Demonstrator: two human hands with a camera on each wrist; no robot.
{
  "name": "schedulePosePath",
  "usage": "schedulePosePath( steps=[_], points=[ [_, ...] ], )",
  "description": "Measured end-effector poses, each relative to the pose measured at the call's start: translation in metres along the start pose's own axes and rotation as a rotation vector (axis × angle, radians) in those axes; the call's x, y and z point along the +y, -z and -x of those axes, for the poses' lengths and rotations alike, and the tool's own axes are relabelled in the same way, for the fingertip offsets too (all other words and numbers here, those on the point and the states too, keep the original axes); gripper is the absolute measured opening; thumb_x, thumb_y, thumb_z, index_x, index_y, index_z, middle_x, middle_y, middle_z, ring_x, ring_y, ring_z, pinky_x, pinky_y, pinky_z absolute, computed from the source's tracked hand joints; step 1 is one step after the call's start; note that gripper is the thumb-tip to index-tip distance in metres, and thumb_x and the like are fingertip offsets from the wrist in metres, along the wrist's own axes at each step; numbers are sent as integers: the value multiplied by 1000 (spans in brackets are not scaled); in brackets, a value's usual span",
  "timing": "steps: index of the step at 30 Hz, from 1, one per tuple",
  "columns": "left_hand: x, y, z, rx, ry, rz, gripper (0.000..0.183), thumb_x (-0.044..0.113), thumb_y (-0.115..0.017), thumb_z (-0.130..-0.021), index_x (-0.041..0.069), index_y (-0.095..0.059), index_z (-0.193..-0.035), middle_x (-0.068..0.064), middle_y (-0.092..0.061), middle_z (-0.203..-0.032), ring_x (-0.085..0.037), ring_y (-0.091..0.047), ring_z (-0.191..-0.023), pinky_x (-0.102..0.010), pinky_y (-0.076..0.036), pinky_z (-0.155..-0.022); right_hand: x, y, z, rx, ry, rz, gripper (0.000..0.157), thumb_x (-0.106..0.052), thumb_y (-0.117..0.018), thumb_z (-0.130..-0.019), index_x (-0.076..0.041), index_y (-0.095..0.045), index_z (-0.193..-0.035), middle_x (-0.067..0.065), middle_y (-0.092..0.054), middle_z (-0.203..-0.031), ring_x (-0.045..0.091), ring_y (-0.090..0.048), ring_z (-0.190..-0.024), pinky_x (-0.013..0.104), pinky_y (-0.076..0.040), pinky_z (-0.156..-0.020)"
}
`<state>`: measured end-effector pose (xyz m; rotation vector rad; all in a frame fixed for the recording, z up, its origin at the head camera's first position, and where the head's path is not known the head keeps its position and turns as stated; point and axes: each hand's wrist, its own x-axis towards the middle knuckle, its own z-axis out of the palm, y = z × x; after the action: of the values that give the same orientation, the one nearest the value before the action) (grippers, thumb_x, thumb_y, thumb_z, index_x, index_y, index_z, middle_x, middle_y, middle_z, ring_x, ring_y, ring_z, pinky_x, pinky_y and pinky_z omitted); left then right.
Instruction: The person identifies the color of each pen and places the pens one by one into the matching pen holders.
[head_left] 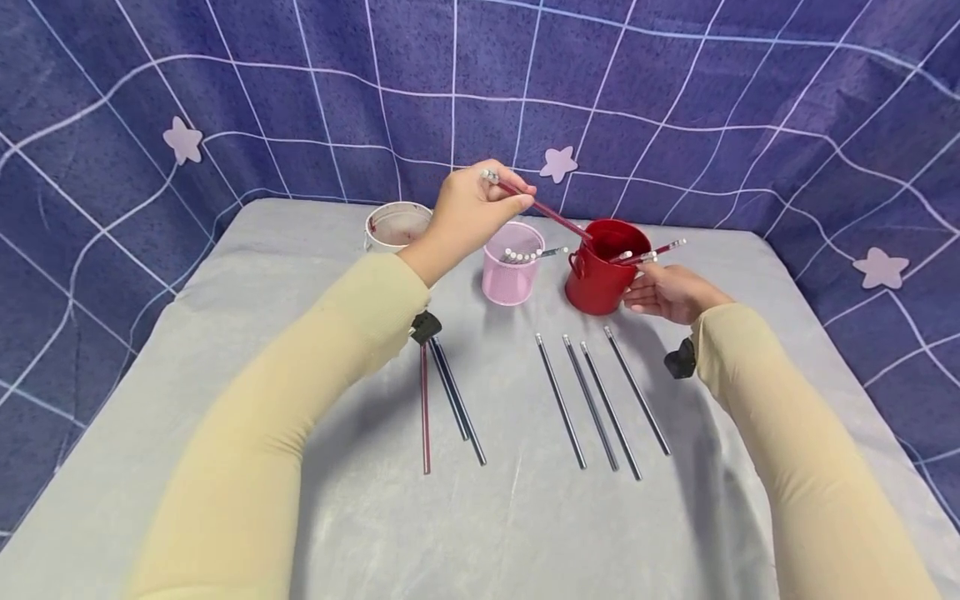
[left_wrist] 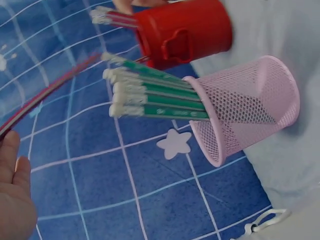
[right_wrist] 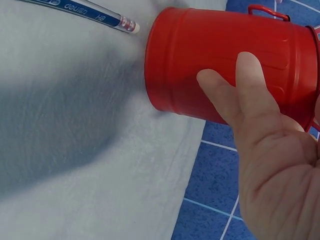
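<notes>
My left hand pinches a red pencil by its eraser end. The pencil slants down to the right, its far end at the mouth of a red bucket with a small side handle. Several pencils lean out over the bucket's right rim. At that side my right hand holds the bucket; two fingers lie along its wall in the right wrist view, with the thumb side up by the rim. In the left wrist view, green pencils stand in a pink mesh cup beside the bucket.
Partly behind my left forearm stands a white bucket. On the grey cloth lie a red pencil and two dark ones at left, with several dark blue pencils at right. A blue curtain rises behind.
</notes>
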<state>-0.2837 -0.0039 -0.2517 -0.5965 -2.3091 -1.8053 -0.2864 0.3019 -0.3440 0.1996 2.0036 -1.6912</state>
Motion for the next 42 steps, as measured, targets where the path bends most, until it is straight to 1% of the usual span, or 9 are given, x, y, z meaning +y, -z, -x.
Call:
schedulePosePath(
  steps=[2,5,13,17,22,25,32,38,42],
  points=[
    [-1,-6,-4,-10,27,-43,13,4,-73,-84,0,-63,-92,-9,-73,-97,-3,-67,-77,-13,-46,-59,0,0,0,2,4,-1,55,-28,-26,-105,22,-31,-128,1,-65,-86,7,-65,-76,21,-55,-80],
    [-1,-14,-9,-32,40,-82,15,6,-73,-84,2,-61,-93,-8,-73,-99,-9,-70,-88,-14,-48,-64,0,0,-1,-2,8,-3,54,-28,-26,-105,22,-31,-127,1,-65,-86,6,-65,-77,21,-55,-81],
    [-12,-27,-14,-65,42,-168,18,10,-74,-85,2,-62,-95,-7,-73,-100,-12,-70,-87,-14,-48,-66,-1,0,-1,-3,13,-34,51,-27,-27,-105,20,-34,-124,2,-65,-86,7,-65,-77,22,-55,-82],
    [-14,-37,-14,-120,7,-240,18,12,-74,-85,3,-62,-95,-7,-73,-97,-13,-69,-85,-15,-46,-64,-1,1,1,4,18,-41,49,-27,-27,-105,19,-37,-121,2,-65,-86,8,-65,-77,22,-55,-82],
    [-13,-47,-13,-166,-36,-289,18,13,-73,-86,3,-60,-95,-6,-73,-100,-13,-69,-90,-15,-46,-68,1,2,1,17,19,-56,49,-25,-28,-105,20,-37,-122,3,-66,-86,8,-66,-76,22,-55,-82],
    [-15,-50,-12,-171,-43,-306,18,13,-73,-87,3,-60,-94,-7,-73,-101,-14,-69,-92,-16,-49,-69,1,1,0,19,19,-52,51,-25,-28,-105,21,-35,-125,4,-65,-87,8,-65,-77,22,-55,-82],
    [-21,-56,-12,-194,-45,-281,16,11,-72,-87,3,-60,-93,-9,-72,-99,-14,-69,-89,-17,-51,-67,4,0,-2,14,27,-44,53,-26,-28,-106,22,-33,-127,5,-65,-89,9,-65,-80,22,-55,-82],
    [-23,-57,-18,-237,-51,-372,16,14,-73,-86,5,-61,-92,-8,-71,-100,-15,-69,-90,-19,-51,-72,4,0,-3,16,31,-39,54,-26,-30,-105,22,-31,-131,4,-66,-90,10,-66,-84,23,-54,-85],
    [-22,-59,-21,-276,-47,-416,17,15,-73,-86,5,-64,-97,-6,-69,-102,-15,-67,-94,-18,-50,-77,4,3,-3,17,31,-29,57,-26,-28,-105,23,-27,-133,4,-65,-91,9,-66,-85,23,-54,-86]
  ],
)
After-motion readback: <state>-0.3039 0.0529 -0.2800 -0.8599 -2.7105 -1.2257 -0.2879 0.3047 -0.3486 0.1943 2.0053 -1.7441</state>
